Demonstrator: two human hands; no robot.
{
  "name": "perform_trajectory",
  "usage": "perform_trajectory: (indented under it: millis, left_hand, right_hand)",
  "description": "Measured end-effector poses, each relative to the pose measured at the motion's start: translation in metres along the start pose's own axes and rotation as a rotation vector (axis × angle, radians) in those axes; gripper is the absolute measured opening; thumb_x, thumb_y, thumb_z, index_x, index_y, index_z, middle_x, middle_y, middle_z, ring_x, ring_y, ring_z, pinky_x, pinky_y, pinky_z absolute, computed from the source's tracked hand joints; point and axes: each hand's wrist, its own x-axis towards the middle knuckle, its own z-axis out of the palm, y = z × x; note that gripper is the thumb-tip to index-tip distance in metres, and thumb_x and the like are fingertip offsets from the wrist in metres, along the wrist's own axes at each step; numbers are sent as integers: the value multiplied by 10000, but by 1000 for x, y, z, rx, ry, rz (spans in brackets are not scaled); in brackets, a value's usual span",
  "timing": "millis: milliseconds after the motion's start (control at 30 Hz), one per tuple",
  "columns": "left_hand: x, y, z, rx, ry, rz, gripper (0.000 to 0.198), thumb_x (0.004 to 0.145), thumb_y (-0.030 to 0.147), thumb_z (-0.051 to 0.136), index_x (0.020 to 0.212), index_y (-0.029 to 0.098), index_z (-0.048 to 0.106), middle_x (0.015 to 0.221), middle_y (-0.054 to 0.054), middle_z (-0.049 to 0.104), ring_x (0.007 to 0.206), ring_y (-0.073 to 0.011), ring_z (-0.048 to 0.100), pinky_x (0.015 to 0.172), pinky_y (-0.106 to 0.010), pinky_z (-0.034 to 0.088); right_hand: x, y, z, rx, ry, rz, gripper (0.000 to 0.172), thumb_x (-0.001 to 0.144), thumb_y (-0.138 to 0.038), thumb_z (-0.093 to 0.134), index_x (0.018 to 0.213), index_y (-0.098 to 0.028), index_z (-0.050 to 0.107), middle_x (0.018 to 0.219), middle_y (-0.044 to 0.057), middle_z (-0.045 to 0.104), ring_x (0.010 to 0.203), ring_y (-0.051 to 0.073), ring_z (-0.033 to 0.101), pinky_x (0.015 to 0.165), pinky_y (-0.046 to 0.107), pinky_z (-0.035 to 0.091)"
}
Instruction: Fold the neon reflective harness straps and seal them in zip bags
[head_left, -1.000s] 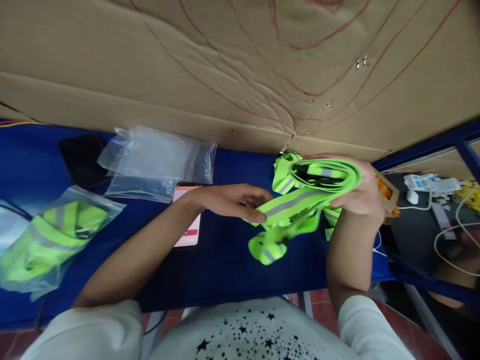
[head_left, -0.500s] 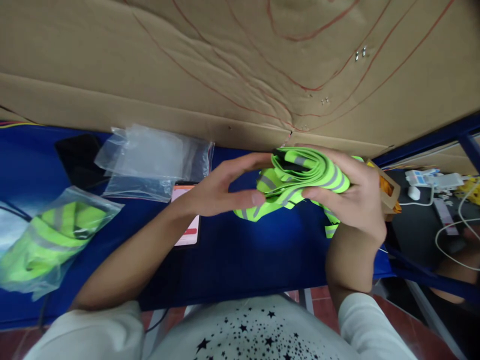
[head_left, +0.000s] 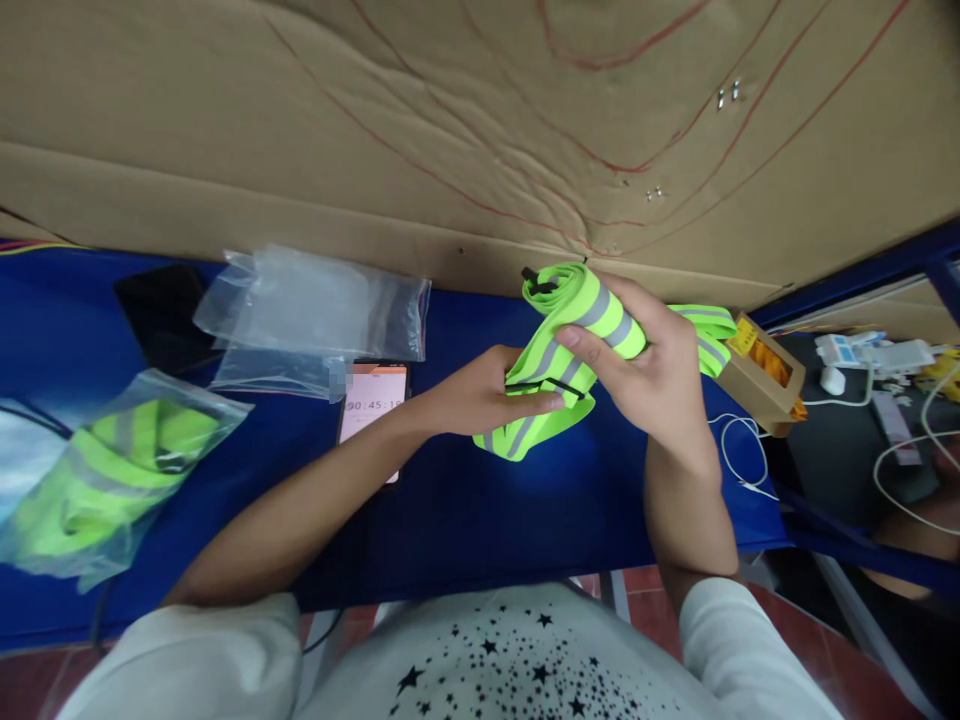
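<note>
Here, right hand [head_left: 656,375] curled around reflective roll [head_left: 581,305], left hand [head_left: 484,395] pinched on its lower part, "45" legible on phone [head_left: 375,390].

Blue bench [head_left: 495,530]. On it, left to right: bagged green strap [head_left: 112,470], dark flat object [head_left: 157,305], clear bags [head_left: 307,310], lit phone [head_left: 375,387]; right end, cardboard box [head_left: 750,395] and white cable [head_left: 748,487].

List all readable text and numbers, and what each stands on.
"0:45:1" on the phone screen; the outermost digits are unclear.
Smaller phone lines: too small to read.
Yellow label on the cardboard box: too small to read.
No other text is legible.
</note>
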Motion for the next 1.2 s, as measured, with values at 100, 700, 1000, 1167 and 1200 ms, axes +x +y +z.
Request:
perform_trajectory:
  millis: [100,700,1000,1167,1200]
  left_hand:
    - [3,-10,5,-142,-53,-27,378,849,436,794,1079,143,726,1029,-78,787,922,-215,734,798,-307,578]
    - [-5,8,-2,79,-101,46,324,862,409,770,1026,131,746,979,-65,803,851,-199,729,768,-284,572]
    - [-9,6,-4,285,-83,104,252,917,353,695,1053,142,716,1012,-68,788,901,-203,720,849,-317,561]
    - [-9,16,-8,289,-41,94,191,900,307,708,1018,157,707,936,-7,755,845,-150,671,800,-260,535]
    - [-8,16,-9,300,-26,92,176,890,306,714,975,153,700,883,3,736,806,-143,654,772,-253,528]
  right_hand:
    - [0,4,1,-6,-21,55,429,898,-525,717,1215,-236,714,1079,44,762,1006,269,730,907,413,618]
    - [6,19,-11,491,-196,423,493,887,-639,670,1127,-212,727,956,51,769,894,249,747,782,361,616]
    - [14,35,6,330,-344,229,315,938,-493,683,1117,-236,720,1018,14,737,926,164,692,806,279,553]
    - [12,31,2,269,-477,40,379,1024,-461,551,1299,-226,663,1275,56,724,1133,188,691,980,335,554]
    - [11,29,2,228,-508,-11,447,1003,-476,585,1367,-219,625,1371,73,681,1220,207,662,1046,356,530]
